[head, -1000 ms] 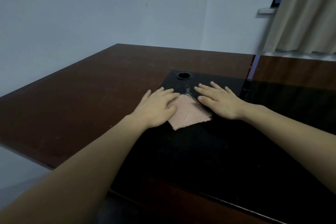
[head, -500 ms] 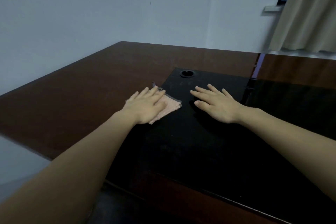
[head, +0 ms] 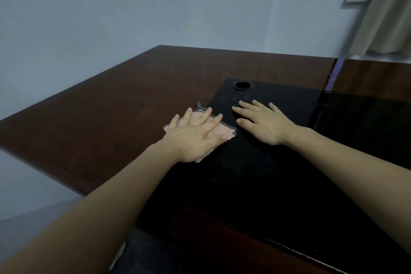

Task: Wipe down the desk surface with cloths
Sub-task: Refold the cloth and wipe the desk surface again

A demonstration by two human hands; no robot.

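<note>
A: Head view: what is the left hand [head: 195, 138] doing?
B: Pressing flat, fingers straight, on the pink cloth [head: 222, 132], lying across the brown desk [head: 100, 122] and black panel [head: 266, 184] edge.
A: The right hand [head: 264, 124]?
B: Resting flat on the panel, holding nothing.

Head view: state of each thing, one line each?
pink cloth: flat on the desk, straddling the brown wood and the black panel, under the left hand
left hand: flat, fingers straight, pressing the cloth
right hand: flat on the black panel, holds nothing
grommet hole: open, nothing through it
</note>
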